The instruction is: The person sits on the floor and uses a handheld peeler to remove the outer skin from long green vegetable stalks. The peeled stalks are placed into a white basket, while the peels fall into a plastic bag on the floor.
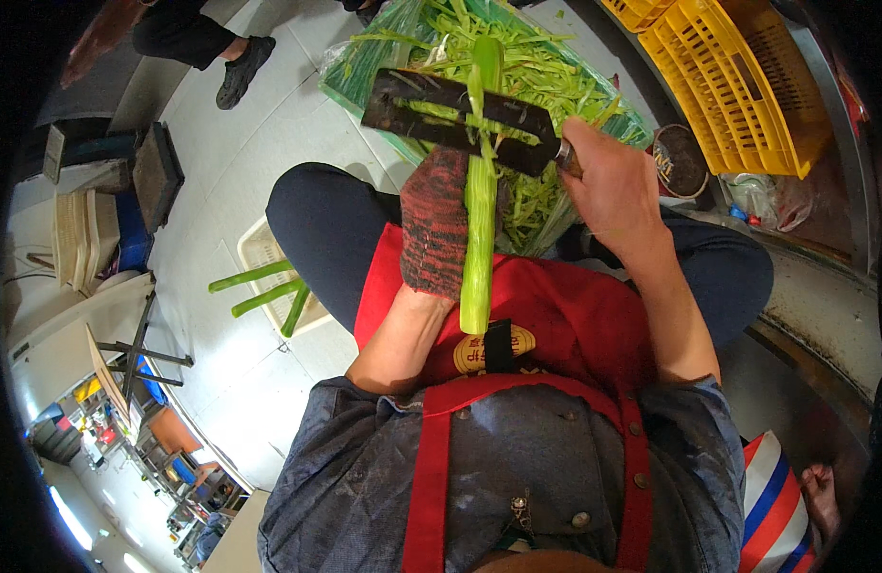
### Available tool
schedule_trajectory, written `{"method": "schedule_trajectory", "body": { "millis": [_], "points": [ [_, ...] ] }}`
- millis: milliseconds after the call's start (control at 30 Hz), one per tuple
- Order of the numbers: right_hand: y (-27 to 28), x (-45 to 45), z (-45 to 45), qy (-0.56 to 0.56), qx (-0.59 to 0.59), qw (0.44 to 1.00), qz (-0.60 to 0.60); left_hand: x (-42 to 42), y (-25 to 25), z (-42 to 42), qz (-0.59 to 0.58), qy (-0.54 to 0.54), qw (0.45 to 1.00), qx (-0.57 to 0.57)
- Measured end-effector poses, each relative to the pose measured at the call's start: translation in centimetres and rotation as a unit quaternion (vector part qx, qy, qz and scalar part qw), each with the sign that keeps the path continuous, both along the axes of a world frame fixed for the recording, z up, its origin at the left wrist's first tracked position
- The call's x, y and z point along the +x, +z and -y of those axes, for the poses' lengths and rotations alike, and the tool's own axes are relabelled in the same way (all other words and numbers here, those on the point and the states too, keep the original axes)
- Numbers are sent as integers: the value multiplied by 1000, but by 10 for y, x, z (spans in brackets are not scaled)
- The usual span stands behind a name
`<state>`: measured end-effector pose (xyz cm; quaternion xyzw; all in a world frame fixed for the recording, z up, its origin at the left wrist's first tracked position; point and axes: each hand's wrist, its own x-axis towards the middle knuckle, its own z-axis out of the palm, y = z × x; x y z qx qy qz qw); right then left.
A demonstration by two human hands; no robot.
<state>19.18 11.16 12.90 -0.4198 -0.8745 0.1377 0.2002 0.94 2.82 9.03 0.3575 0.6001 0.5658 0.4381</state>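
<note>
My left hand (pixel 435 222), in a red and black knitted glove, is wrapped around a thick green stem, likely celtuce (pixel 478 251). The stem points away from me; its near end, over my red apron (pixel 577 301), looks pale and peeled. Bare, my right hand (pixel 613 183) grips the short handle of a wide dark peeling knife (pixel 516 114) with a long slot. The blade lies across the stem just beyond my gloved hand, and strips of green peel show in the slot. Beyond it, a container lined with green plastic (pixel 366 82) holds heaped peelings (pixel 563 89).
A white plastic basket (pixel 258 243) with several green stems (pixel 265 297) stands left of my knee. Yellow crates (pixel 727 86) and plastic bags (pixel 756 197) are at the right. Another person's shoe (pixel 244 75) is at upper left; a striped bag (pixel 777 501) sits behind at lower right.
</note>
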Motion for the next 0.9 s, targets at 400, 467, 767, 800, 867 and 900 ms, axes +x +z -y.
{"method": "schedule_trajectory", "body": {
  "millis": [400,467,767,800,867,900],
  "points": [
    [2,12,-18,-117,15,992,40,9,21,-1,71,21,997,19],
    [2,6,0,-41,-1,999,-11,4,14,-2,-24,9,1000,2],
    [5,-3,2,7,16,1000,11,-7,-6,2,-195,-46,979,25],
    [2,-2,0,3,29,1000,7,-8,-2,2,-280,-60,958,17],
    [0,1,-8,-25,40,999,25,1,10,2,-291,-45,954,52],
    [1,3,-14,-50,38,997,47,5,14,1,-339,-32,938,68]
  ]
}}
